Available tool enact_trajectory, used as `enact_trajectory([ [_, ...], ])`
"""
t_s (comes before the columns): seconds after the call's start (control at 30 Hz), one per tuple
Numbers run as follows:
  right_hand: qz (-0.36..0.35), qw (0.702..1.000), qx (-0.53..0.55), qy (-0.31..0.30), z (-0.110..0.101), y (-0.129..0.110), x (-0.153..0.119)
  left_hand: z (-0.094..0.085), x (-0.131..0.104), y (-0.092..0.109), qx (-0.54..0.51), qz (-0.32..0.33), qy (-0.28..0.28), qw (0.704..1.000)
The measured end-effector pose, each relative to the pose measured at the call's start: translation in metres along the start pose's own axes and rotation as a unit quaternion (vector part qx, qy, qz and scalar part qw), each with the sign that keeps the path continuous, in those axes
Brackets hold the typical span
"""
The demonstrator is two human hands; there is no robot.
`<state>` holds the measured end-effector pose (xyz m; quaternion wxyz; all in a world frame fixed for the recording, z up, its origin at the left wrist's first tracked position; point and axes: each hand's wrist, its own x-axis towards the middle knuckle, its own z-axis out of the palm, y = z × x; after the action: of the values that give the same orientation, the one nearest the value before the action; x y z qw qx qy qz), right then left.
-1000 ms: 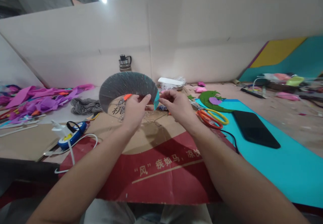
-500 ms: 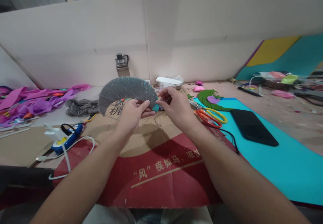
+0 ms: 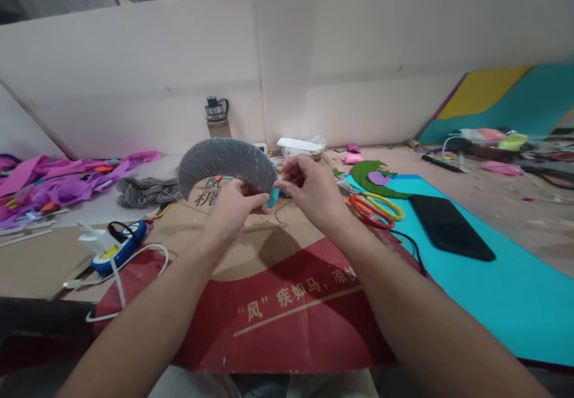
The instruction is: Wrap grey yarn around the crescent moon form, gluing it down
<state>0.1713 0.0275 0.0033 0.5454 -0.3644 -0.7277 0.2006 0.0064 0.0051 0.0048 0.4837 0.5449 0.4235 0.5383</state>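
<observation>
A crescent shape [image 3: 224, 154] wrapped in grey yarn is held up above the cardboard, its bare turquoise end [image 3: 273, 197] pointing down at the right. My left hand [image 3: 240, 202] is closed around the lower right part of the crescent, thumb near the turquoise end. Beside that end, my right hand [image 3: 309, 186] has thumb and forefinger pinched together at the crescent's edge. What sits in this pinch is too small to make out. Beneath both hands lies a red and brown cardboard sheet [image 3: 287, 332] with printed characters.
Orange and yellow scissors [image 3: 371, 210], a green felt-like curved piece [image 3: 365, 177] and a black phone [image 3: 451, 224] lie to the right, partly on a bright blue sheet [image 3: 506, 302]. Leftward are a grey yarn skein [image 3: 146, 191], a blue power strip [image 3: 121, 248] and purple scraps [image 3: 85, 186]. A bottle [image 3: 217, 117] stands behind.
The crescent has turned slightly, showing more of its turquoise end. My left fingers, stretched beneath that end before, have curled in behind the piece. My right hand stays pinched in nearly the same place.
</observation>
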Motion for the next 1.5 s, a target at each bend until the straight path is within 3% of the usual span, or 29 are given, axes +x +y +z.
enact_trajectory([
  [0.13, -0.021, 0.999, -0.033, -0.004, -0.002, -0.001, 0.001, -0.002, -0.001, 0.000, -0.006, -0.032, -0.012, 0.999],
  [0.37, 0.014, 0.999, -0.029, -0.001, -0.002, 0.003, 0.002, -0.006, -0.002, 0.002, -0.027, -0.040, -0.054, 0.997],
  [0.67, 0.017, 1.000, -0.015, -0.001, -0.001, 0.005, 0.002, -0.005, -0.001, 0.003, -0.019, -0.043, -0.020, 0.999],
  [1.0, 0.029, 0.999, 0.017, -0.012, -0.001, 0.000, 0.002, -0.002, -0.001, 0.001, 0.030, 0.012, -0.019, 0.999],
  [1.27, 0.021, 0.999, 0.024, -0.012, -0.001, 0.001, 0.002, -0.003, -0.003, 0.001, 0.042, 0.000, 0.010, 0.999],
  [1.4, 0.057, 0.996, 0.042, -0.056, 0.000, -0.003, 0.001, -0.011, 0.005, 0.001, 0.032, 0.007, 0.057, 0.998],
  [1.5, 0.149, 0.976, 0.051, -0.148, 0.002, -0.005, -0.005, -0.022, 0.013, -0.001, 0.021, 0.022, 0.077, 0.997],
])
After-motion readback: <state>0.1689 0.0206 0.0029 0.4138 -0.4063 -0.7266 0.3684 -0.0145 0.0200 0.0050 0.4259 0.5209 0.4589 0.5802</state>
